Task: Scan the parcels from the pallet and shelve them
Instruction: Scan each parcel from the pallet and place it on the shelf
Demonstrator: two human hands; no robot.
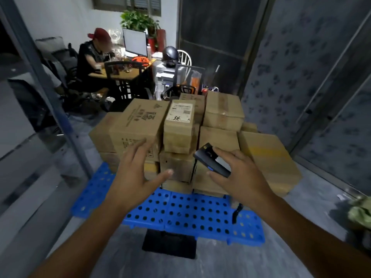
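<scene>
Parcels: we see brown cardboard boxes stacked several layers deep on the blue pallet, which lies on the floor just ahead of us.
Nearest target: the tall labelled parcel stands upright on top of the stack at the middle, with its shipping label facing up. The printed box sits touching it on the left.
Left hand: our left hand is spread wide with straight fingers and holds nothing. It hovers in front of the printed box's near face, and we cannot tell if the fingertips touch it.
Right hand: our right hand pinches the black scanner between thumb and fingers, nose pointed at the stack. A strap dangles below.
Handling: we judge the boxes stiff, taped shut and dry, so not slippery. Their weight cannot be read, though the narrow one looks manageable for one hand.
Where to hold: we would clasp the labelled parcel across its two long sides, palm low, keeping the label uncovered for the scan.
Risk: it is tall and narrow, so it may tip against its neighbours when pulled. We would lift it straight up.
</scene>
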